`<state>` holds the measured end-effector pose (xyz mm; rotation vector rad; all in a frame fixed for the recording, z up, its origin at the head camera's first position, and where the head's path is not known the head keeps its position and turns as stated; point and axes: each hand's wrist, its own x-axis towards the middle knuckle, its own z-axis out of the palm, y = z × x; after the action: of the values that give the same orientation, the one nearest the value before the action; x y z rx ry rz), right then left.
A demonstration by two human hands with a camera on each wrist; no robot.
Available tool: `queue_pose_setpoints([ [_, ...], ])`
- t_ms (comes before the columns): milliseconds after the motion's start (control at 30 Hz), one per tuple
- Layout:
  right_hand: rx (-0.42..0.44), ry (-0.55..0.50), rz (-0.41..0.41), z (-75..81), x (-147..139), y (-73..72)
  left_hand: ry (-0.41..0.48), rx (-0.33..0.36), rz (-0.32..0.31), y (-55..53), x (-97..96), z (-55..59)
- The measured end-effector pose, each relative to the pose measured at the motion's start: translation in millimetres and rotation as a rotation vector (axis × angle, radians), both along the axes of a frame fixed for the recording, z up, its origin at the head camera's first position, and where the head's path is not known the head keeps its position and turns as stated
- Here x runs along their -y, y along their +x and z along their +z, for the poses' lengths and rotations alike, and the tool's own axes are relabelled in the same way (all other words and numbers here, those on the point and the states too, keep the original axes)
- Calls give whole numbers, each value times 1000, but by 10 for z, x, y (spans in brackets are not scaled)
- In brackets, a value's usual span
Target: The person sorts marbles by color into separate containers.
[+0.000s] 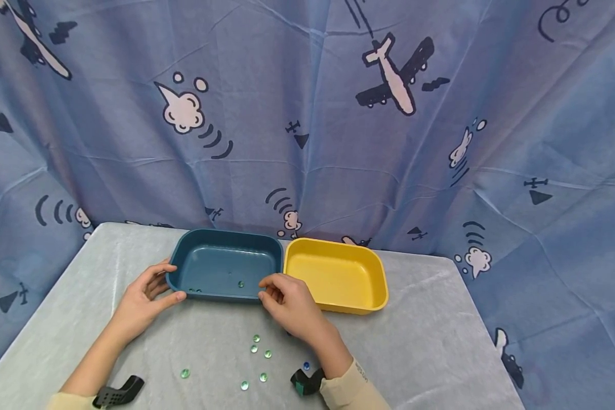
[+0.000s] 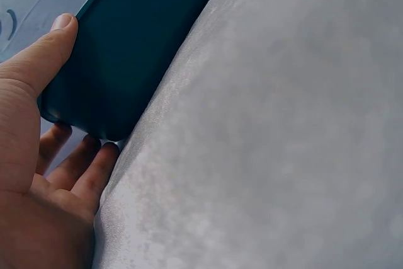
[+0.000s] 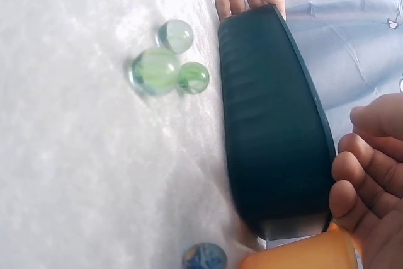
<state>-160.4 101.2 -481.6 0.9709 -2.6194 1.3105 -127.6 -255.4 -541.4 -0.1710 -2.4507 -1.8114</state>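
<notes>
My left hand point(image 1: 142, 300) holds the front left corner of a dark teal tray point(image 1: 220, 299), thumb along the front rim and fingers at the end wall. In the left wrist view the thumb lies at the rim of the tray point(image 2: 119, 61). Over the tray's front right corner hovers my right hand point(image 1: 293, 304), fingers loosely bent, no object showing between them. A green glass marble point(image 1: 241, 283) lies inside the tray, left of those fingertips. Other green marbles point(image 1: 195, 291) show near the tray's front left inner edge. The right wrist view shows the right hand point(image 3: 378, 181) beside the tray's rim.
A yellow tray point(image 1: 353, 309) stands right of the teal one, close against it. Several green marbles point(image 1: 254, 348) lie scattered on the grey cloth-covered table point(image 1: 420, 341). A blue marble point(image 1: 306, 365) sits near the right wrist. Behind hangs a blue curtain point(image 1: 256, 125).
</notes>
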Motion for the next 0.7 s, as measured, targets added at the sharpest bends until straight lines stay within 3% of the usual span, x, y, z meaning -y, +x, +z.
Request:
queue_pose_setpoints([
  [700,64,39,67,42,25,150,-4,-5,2,-7,-2,-3],
])
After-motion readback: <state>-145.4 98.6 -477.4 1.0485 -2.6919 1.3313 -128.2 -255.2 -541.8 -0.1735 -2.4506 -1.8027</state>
